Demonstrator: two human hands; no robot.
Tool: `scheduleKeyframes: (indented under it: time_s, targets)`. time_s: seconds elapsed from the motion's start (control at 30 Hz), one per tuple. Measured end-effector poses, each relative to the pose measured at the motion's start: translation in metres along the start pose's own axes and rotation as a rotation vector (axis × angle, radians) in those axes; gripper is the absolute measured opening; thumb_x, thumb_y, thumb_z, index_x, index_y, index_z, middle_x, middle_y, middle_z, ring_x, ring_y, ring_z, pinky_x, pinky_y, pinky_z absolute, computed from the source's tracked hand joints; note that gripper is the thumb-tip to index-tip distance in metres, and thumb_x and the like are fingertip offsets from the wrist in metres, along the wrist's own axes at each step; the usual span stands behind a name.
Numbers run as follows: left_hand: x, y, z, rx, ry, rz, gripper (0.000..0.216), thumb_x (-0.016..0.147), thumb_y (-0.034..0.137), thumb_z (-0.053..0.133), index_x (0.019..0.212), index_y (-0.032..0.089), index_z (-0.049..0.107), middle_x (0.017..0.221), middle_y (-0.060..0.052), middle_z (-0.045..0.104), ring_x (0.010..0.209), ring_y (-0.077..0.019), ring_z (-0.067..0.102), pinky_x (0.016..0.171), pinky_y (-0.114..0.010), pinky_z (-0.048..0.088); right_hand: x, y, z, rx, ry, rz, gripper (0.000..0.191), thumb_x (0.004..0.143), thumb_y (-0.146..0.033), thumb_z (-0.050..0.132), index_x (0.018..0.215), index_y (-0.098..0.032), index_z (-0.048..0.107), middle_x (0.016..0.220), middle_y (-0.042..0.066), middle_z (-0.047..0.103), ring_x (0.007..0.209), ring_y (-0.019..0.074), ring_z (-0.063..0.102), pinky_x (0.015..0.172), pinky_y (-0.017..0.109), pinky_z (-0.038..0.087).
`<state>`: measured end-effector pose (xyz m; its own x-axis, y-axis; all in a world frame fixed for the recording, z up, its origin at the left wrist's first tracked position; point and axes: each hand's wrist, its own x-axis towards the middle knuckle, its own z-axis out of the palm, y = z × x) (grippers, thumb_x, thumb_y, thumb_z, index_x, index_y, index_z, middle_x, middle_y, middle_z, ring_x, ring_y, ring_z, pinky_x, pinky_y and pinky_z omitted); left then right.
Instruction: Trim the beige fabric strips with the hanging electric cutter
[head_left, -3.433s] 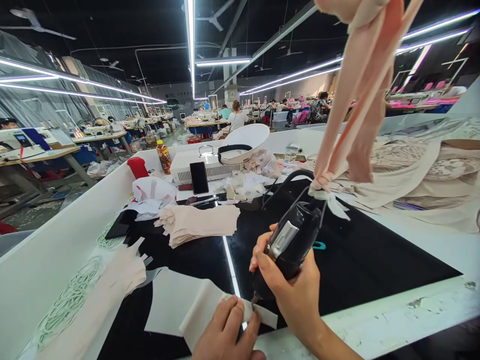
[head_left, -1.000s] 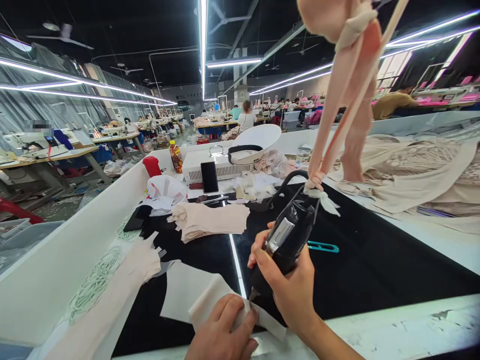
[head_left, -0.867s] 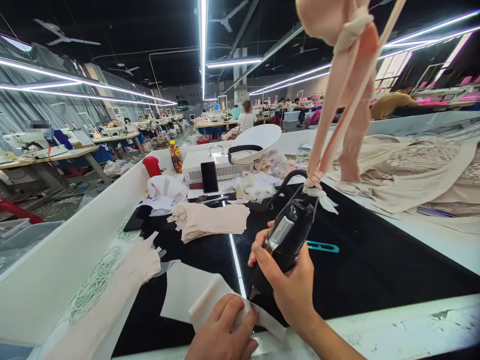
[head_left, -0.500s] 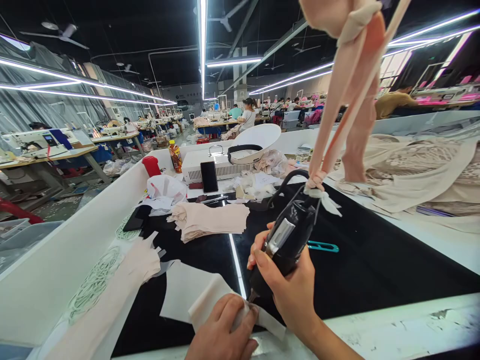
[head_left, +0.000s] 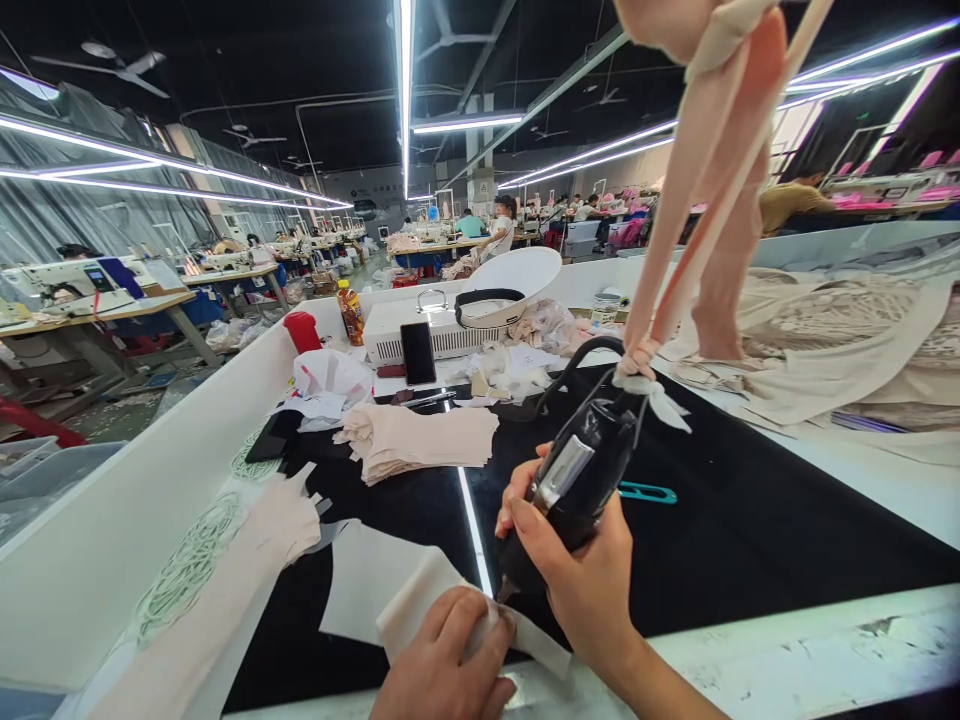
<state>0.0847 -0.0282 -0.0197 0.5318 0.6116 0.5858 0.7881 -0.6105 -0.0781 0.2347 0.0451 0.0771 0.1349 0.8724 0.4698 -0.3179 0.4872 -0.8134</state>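
Note:
My right hand (head_left: 581,580) is wrapped round a black hand-held power tool (head_left: 577,480). Its tip points down onto a strip of pale fabric (head_left: 525,640) at the near edge of the black work surface (head_left: 735,540). The tool's top hangs from a pink fabric strap (head_left: 705,190) that runs up out of view. My left hand (head_left: 450,660) lies with curled fingers on the folded pale fabric piece (head_left: 405,605), pressing it down just left of the tool's tip.
A stack of pink fabric pieces (head_left: 420,440) lies further back, with a phone (head_left: 418,352), a white machine (head_left: 420,335) and scraps behind. Teal clippers (head_left: 646,492) lie right of the tool. Lace fabric (head_left: 832,340) is piled at right. People sit at sewing tables beyond.
Over the last second both hands have stayed put, with only a slight sway of the tool and hanging strap. Since the oldest frame the view has shifted a little.

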Motion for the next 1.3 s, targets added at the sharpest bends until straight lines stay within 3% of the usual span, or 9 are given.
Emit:
scheduleKeyframes:
  time_s: [0.2,0.43,0.8,1.0,1.3]
  targets:
    - [-0.009,0.007,0.023,-0.021,0.238,-0.112,0.050,0.116,0.034,0.021,0.118,0.020,0.069,0.107,-0.010,0.064,0.101,-0.0238,0.069,0.085,-0.033,0.066,0.001,-0.002,0.001,0.003,0.001,0.001,0.031,0.086,-0.020,0.080,0.109,-0.028,0.060,0.078,-0.004,0.070,0.056,0.0141,0.064,0.054,0.026,0.060]
    - [0.001,-0.002,-0.008,0.016,-0.007,0.010,0.029,0.112,0.036,0.050,0.128,0.018,0.067,0.110,-0.009,0.069,0.105,-0.0224,0.073,0.092,-0.029,0.065,-0.001,0.000,0.001,-0.014,0.005,0.017,0.033,0.086,-0.021,0.081,0.110,-0.027,0.059,0.079,-0.004,0.070,0.058,0.0143,0.065,0.058,0.027,0.061]
    - [-0.010,-0.002,-0.004,0.045,-0.045,0.002,0.032,0.112,0.038,0.050,0.133,0.019,0.066,0.121,-0.011,0.071,0.110,-0.0251,0.074,0.092,-0.033,0.066,0.001,-0.001,0.001,-0.020,0.005,0.012,0.031,0.085,-0.021,0.080,0.107,-0.026,0.060,0.078,-0.004,0.070,0.057,0.0138,0.065,0.057,0.026,0.061]
    - [-0.017,-0.002,-0.001,0.098,-0.063,0.015,0.037,0.114,0.042,0.048,0.136,0.019,0.066,0.124,-0.009,0.072,0.114,-0.0238,0.072,0.100,-0.031,0.063,-0.002,0.006,-0.005,-0.023,-0.053,0.045,0.029,0.090,-0.025,0.081,0.110,-0.026,0.059,0.083,-0.003,0.070,0.060,0.0145,0.065,0.058,0.028,0.061]
    - [-0.022,-0.003,0.004,0.085,-0.070,0.021,0.038,0.112,0.045,0.051,0.136,0.020,0.066,0.126,-0.009,0.071,0.116,-0.0238,0.070,0.102,-0.031,0.062,0.003,-0.008,0.004,0.043,0.033,0.030,0.033,0.082,-0.022,0.083,0.106,-0.026,0.060,0.075,-0.004,0.071,0.053,0.0149,0.065,0.050,0.027,0.060]
